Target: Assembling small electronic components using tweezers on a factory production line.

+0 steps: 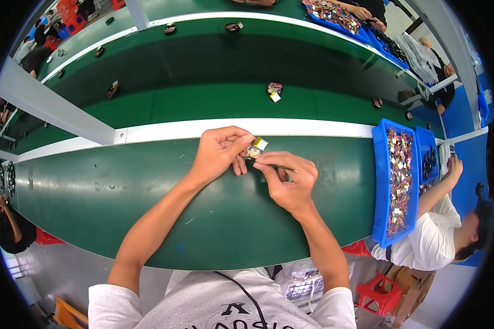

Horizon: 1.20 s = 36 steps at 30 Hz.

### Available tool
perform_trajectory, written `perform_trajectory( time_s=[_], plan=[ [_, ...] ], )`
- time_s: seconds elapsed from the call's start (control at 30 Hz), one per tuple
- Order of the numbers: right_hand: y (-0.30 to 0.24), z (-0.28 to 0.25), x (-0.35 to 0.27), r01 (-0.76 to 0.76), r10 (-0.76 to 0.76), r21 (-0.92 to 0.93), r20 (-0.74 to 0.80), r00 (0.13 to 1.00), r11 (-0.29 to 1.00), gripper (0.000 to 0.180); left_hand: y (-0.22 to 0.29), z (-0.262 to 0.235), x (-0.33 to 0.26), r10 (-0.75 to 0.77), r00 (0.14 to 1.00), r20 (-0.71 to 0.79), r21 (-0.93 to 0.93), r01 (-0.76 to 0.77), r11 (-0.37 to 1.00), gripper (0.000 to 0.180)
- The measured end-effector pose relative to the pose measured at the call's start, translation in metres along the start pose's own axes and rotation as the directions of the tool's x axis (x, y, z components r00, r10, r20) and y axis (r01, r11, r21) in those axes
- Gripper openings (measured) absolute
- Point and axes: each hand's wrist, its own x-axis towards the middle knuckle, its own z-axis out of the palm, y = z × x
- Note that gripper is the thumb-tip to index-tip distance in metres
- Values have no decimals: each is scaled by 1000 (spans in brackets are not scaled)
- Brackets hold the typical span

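Above the green workbench (164,219), my left hand (217,153) pinches a small electronic assembly (254,148) between thumb and fingers. It has dark red parts and a white-and-yellow piece that looks like a small battery pouch. My right hand (292,178) is closed on a thin metal tool, perhaps tweezers (288,169), whose rear end sticks out past the fingers. Its front end is hidden by my fingertips, which meet the lower right edge of the assembly. Both hands work close together near the bench's far edge.
Right of me stands a blue tray (380,186) heaped with similar small assemblies, next to a smaller blue bin (427,145) of black parts. Beyond a white rail (247,127), a green conveyor belt (192,101) carries scattered assemblies (274,92). A co-worker in a white shirt (431,241) sits at the right.
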Motion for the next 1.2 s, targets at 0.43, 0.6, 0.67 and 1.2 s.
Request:
perform_trajectory(
  time_s=[0.43, 0.6, 0.67, 1.2],
  plan=[
    [-1, -8, 2, 50, -52, -81, -21, 998, 995, 16, -5, 10, 4, 7, 998, -68, 14, -6, 1000, 24],
    [1, -13, 3, 46, -46, -82, -6, 999, 996, 16, -2, 14, 7, -21, 999, -47, 30, 23, 999, 24],
    [0, -15, 2, 40, -41, -82, -8, 999, 996, 16, -1, 11, 8, -8, 998, 60, 9, 8, 1000, 23],
    [13, -13, 0, 218, -227, -234, -14, 974, 948, 22, 9, 23, 5, 7, 1000, 3, 113, -7, 994, 23]
  ],
)
